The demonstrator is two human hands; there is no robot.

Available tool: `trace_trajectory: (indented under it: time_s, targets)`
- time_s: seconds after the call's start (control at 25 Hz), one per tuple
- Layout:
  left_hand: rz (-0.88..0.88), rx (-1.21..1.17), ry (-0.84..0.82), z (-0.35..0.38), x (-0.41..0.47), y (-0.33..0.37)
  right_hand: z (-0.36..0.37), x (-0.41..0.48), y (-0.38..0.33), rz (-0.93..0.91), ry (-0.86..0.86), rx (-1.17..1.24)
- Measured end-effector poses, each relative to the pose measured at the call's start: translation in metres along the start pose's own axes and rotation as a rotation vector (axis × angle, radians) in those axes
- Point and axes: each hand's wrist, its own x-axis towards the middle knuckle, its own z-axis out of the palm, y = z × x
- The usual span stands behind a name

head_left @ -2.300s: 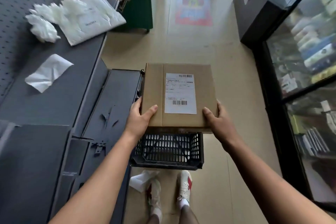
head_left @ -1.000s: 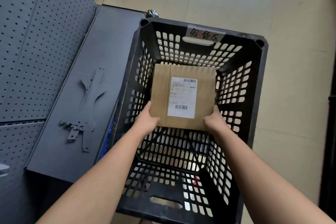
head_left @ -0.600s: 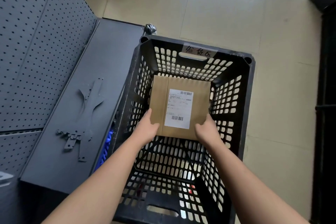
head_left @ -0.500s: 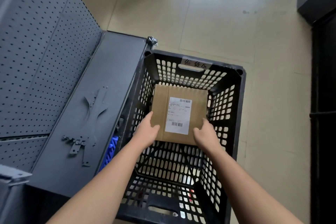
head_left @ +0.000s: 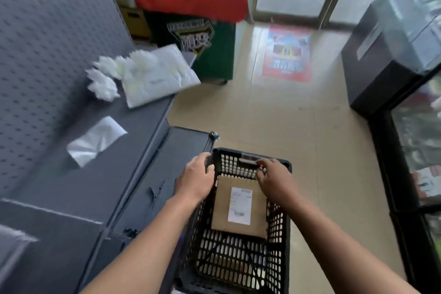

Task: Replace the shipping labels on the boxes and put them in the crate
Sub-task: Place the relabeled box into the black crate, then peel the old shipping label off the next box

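A flat cardboard box (head_left: 223, 207) with a white shipping label (head_left: 240, 205) lies on the floor of the black slatted crate (head_left: 238, 267), toward its far end. Neither hand touches the box. My left hand (head_left: 195, 180) hovers above the crate's far left corner, fingers curled with nothing in them. My right hand (head_left: 272, 179) is over the crate's far wall by the handle slot, fingers loosely bent and empty. The frame is blurred by head motion.
Left of the crate stands a grey metal shelf (head_left: 71, 174) holding a white peeled label (head_left: 95, 141), a white mailer bag (head_left: 155, 76) and crumpled white paper (head_left: 102, 81). A green cabinet (head_left: 212, 52) under a red cloth stands behind. Dark glass cases (head_left: 410, 150) line the right. Tiled floor lies between.
Both hands have let go of the box, which now rests in the crate, and have risen to the crate's far rim. The view has tilted up toward the room.
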Motion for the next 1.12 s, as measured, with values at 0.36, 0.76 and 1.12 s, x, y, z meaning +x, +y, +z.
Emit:
trace_trajectory:
  time_s: [0.36,0.76,1.12]
  targets:
    - [0.086,0.002,0.472,-0.206,-0.154,0.057,-0.137,-0.103,-0.172,-0.540,0.205,-0.064]
    - [-0.251,0.035,0.979,-0.339,-0.439,-0.046,-0.102,-0.289,-0.380,-1.156,0.072,-0.006]
    - [-0.472,-0.057,1.279,-0.368,-0.734,-0.165,0.005,-0.555,-0.504,-1.496,-0.178,0.129]
